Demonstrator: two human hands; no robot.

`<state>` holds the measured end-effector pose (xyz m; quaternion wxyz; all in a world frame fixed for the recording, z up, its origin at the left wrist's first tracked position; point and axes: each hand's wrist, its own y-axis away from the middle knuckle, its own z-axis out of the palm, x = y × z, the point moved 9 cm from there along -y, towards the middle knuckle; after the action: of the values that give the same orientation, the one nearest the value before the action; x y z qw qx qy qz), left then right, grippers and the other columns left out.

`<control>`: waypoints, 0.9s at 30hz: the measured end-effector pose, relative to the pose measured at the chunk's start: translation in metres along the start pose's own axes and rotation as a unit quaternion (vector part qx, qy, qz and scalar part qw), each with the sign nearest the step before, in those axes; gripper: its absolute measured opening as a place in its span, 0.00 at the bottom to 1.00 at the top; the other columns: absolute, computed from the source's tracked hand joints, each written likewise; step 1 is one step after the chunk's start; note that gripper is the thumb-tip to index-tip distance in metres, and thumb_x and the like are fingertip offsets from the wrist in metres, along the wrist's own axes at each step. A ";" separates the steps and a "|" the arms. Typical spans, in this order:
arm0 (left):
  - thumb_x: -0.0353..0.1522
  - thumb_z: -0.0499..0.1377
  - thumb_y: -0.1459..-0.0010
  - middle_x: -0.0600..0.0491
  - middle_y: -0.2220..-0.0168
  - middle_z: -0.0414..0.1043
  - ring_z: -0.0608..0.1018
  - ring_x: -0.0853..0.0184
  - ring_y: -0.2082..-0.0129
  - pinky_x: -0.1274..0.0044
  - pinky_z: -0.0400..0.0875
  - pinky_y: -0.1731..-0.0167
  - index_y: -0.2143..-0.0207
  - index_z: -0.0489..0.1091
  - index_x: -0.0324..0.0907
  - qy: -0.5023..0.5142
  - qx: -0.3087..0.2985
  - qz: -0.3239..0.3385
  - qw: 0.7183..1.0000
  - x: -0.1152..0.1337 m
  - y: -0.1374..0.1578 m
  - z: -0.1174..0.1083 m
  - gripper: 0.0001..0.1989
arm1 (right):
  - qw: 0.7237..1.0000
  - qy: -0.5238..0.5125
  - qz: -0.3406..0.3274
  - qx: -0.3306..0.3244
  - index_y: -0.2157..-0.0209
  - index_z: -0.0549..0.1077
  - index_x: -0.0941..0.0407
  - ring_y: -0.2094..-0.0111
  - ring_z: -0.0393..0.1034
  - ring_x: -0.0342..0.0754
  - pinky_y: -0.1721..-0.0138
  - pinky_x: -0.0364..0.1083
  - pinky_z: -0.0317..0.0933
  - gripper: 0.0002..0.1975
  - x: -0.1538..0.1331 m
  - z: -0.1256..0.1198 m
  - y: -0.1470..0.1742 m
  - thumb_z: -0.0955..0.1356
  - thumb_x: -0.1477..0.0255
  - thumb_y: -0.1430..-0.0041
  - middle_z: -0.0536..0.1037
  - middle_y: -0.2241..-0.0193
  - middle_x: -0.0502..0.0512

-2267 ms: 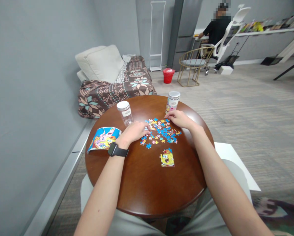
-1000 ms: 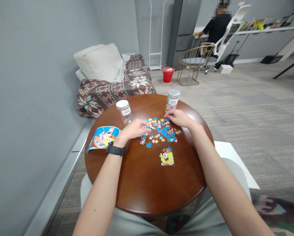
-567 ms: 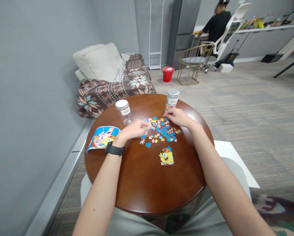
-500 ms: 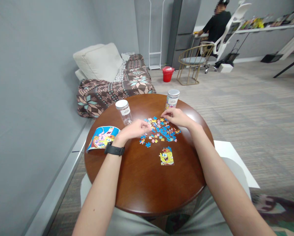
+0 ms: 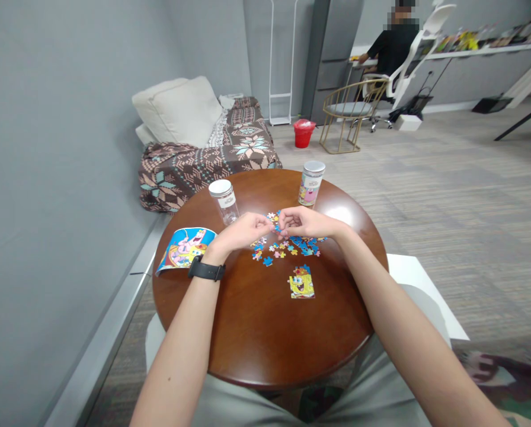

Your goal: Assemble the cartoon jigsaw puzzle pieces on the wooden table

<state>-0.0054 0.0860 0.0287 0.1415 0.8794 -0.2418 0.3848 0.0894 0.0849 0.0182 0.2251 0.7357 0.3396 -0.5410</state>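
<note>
Both right hand (image 5: 305,223) and left hand (image 5: 246,230) are closer now, over puzzle pieces (image 5: 307,245); I cannot tell either grip; jar (image 5: 310,185) behind.

On the table (image 5: 287,344), loose pieces (image 5: 307,243) lie behind the joined patch (image 5: 301,283), right of the sheet (image 5: 186,248).

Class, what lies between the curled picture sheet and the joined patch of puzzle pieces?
In the head view, the left wrist with its black watch lies between the picture sheet and the joined patch; from wrist to patch the brown tabletop is bare.
</note>
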 end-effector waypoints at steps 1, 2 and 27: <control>0.42 0.54 0.46 0.58 0.81 0.61 0.59 0.74 0.79 0.80 0.52 0.78 0.70 0.74 0.35 0.003 -0.001 0.001 1.000 0.001 0.000 0.000 0.18 | 1.000 -0.003 0.006 -0.001 0.70 0.65 0.56 0.66 0.74 0.44 0.63 0.43 0.66 0.09 0.002 0.000 0.000 0.70 0.71 0.48 0.78 0.70 0.52; 0.41 0.53 0.46 0.58 0.80 0.62 0.60 0.74 0.79 0.80 0.53 0.78 0.70 0.75 0.35 0.003 -0.002 0.004 1.000 0.002 0.000 0.000 0.18 | 1.000 -0.006 0.012 -0.003 0.70 0.64 0.56 0.66 0.74 0.44 0.63 0.43 0.66 0.09 0.003 0.000 0.000 0.70 0.71 0.48 0.78 0.70 0.51; 0.39 0.56 0.47 0.56 0.78 0.71 0.68 0.71 0.78 0.80 0.57 0.76 0.75 0.74 0.39 -0.126 -0.015 -0.044 0.991 -0.018 -0.001 0.003 0.14 | 0.945 0.229 0.112 0.204 0.70 0.70 0.59 0.75 0.69 0.42 0.71 0.40 0.60 0.07 0.020 -0.061 0.016 0.63 0.71 0.40 0.76 0.78 0.51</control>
<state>-0.0138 0.0917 0.0130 0.1400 0.9283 -0.2247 0.2611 0.1436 0.1218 0.0181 0.0456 0.9035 0.1796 -0.3865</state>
